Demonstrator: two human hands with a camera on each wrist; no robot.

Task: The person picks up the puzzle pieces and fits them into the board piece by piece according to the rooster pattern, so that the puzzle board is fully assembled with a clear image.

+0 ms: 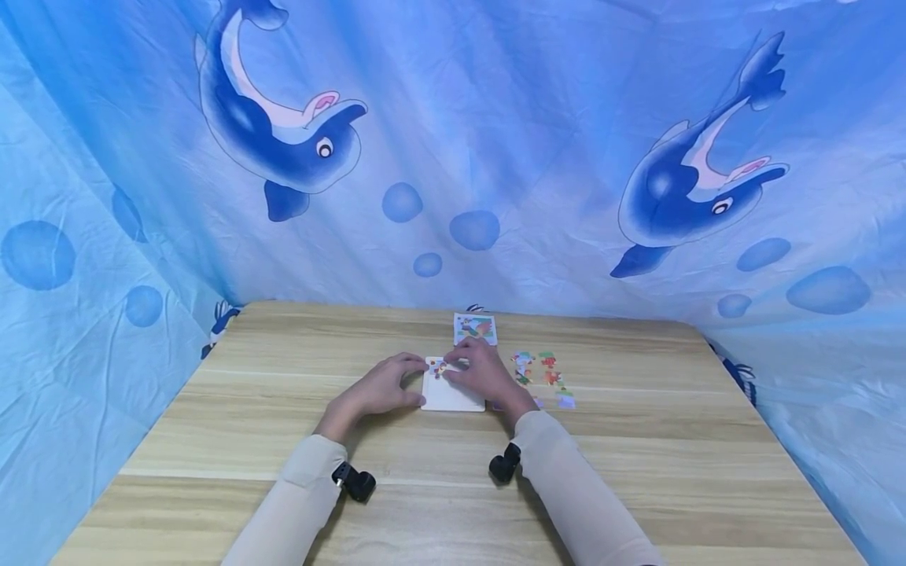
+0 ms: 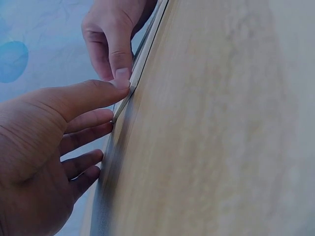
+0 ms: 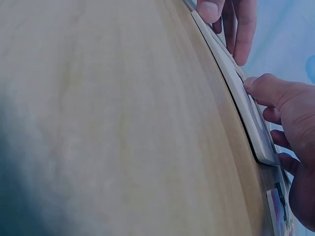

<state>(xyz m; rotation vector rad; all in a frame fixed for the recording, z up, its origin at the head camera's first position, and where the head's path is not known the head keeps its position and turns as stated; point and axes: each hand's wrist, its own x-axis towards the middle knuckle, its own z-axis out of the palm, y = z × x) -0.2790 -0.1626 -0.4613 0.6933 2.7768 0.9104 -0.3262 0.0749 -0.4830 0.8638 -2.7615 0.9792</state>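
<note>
A white square puzzle tray lies on the table, with a few joined picture pieces in its upper left corner. My left hand holds the tray's left side, thumb near the lower corner and fingers near the upper one. Over the tray, my right hand pinches at a puzzle piece beside the joined ones; its fingers partly hide it. In the right wrist view the right thumb touches the tray's top side, seen almost edge-on.
Loose puzzle pieces lie to the right of the tray, some hidden behind the right wrist. A picture card lies just behind the tray. A blue dolphin-print curtain hangs beyond the wooden table.
</note>
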